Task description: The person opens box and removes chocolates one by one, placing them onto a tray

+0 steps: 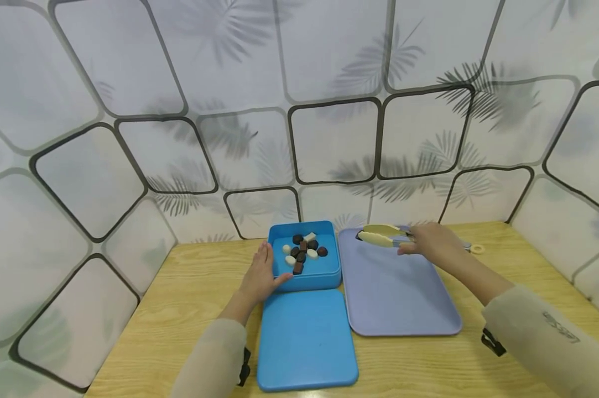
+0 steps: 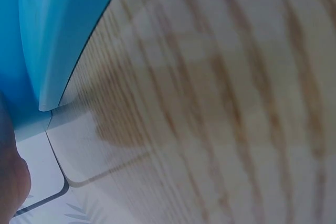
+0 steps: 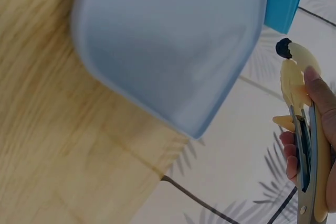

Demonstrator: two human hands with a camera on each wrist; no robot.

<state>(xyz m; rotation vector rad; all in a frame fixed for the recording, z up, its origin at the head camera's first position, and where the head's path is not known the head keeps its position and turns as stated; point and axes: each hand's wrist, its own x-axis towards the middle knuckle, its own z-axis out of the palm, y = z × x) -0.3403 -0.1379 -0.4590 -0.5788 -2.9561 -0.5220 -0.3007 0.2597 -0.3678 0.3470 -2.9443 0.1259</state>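
My right hand (image 1: 432, 242) grips a pair of tongs (image 1: 379, 235) with cream-coloured tips, held over the far part of a lavender tray (image 1: 399, 298). Pinched between the tips is a dark chocolate (image 3: 283, 48), seen best in the right wrist view. My left hand (image 1: 260, 276) rests against the left side of a blue box (image 1: 311, 282), its fingers along the wall and thumb at the front rim. Inside the box lie several chocolates, among them a brown rectangular one (image 1: 298, 268), a white oval one (image 1: 290, 260) and a dark round one (image 1: 297, 239).
A flat blue lid (image 1: 306, 342) lies on the wooden table (image 1: 170, 309) just in front of the box. The lavender tray stands right beside the box. Behind the table hangs a patterned cloth (image 1: 334, 138), which also runs along both sides.
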